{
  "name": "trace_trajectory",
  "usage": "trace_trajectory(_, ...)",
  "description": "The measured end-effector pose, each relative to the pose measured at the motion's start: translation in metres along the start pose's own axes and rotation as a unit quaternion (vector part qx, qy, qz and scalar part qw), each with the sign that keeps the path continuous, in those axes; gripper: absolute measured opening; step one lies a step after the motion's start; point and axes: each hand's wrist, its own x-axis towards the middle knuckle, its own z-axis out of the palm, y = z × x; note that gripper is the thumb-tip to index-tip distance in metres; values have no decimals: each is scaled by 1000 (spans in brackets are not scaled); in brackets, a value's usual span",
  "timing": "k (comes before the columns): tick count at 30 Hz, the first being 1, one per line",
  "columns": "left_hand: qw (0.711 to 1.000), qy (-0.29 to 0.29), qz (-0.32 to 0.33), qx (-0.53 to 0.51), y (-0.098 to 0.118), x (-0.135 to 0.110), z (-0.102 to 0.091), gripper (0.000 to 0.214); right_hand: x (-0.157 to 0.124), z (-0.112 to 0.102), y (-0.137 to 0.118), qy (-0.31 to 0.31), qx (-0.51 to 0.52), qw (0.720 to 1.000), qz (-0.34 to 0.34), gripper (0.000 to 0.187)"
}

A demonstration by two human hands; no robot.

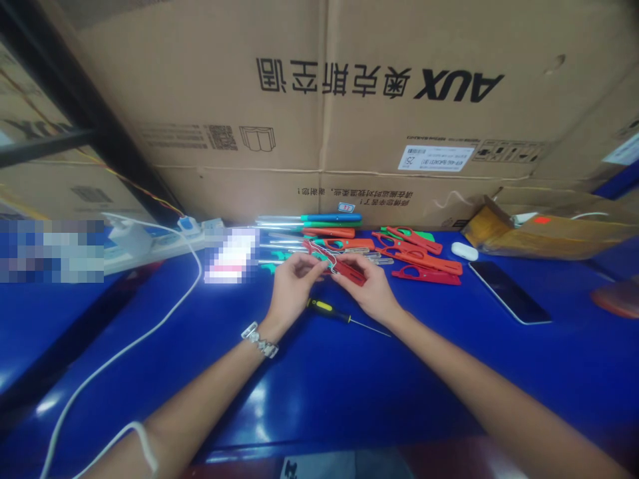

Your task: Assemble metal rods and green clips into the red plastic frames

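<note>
My left hand [294, 286] and my right hand [372, 286] meet over the table, fingers closed on a red lighter casing [353, 271]. The right fingers grip its handle end; the left thumb and fingertips pinch near a green piece in it. A thin white wire [327, 250] loops loosely over the casing between my hands. What exactly lies under my left fingertips is hidden. Just below my hands lies a black and yellow screwdriver [329, 310]. Behind them are finished-looking stick lighters [332, 218] with metal tubes, blue and orange handles. To the right, red and orange casing halves [424, 259] are piled.
On the blue table [429, 386], a phone [509, 293] and a white earbud case [464, 251] lie to the right, near a brown paper bag [559, 233]. At left are a power strip [144, 249], a white cable [164, 324] and a blurred bright screen. A big cardboard box [224, 66] stands behind.
</note>
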Motion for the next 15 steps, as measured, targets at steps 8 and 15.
trace_trajectory(8,995,-31,-63,-70,10,6,-8,42,-1,0,0,6,3,1000,-9,29)
trace_trajectory(15,985,-160,-68,4,16,15,-28,19,-2,-1,0,-16,12,1000,-6,28)
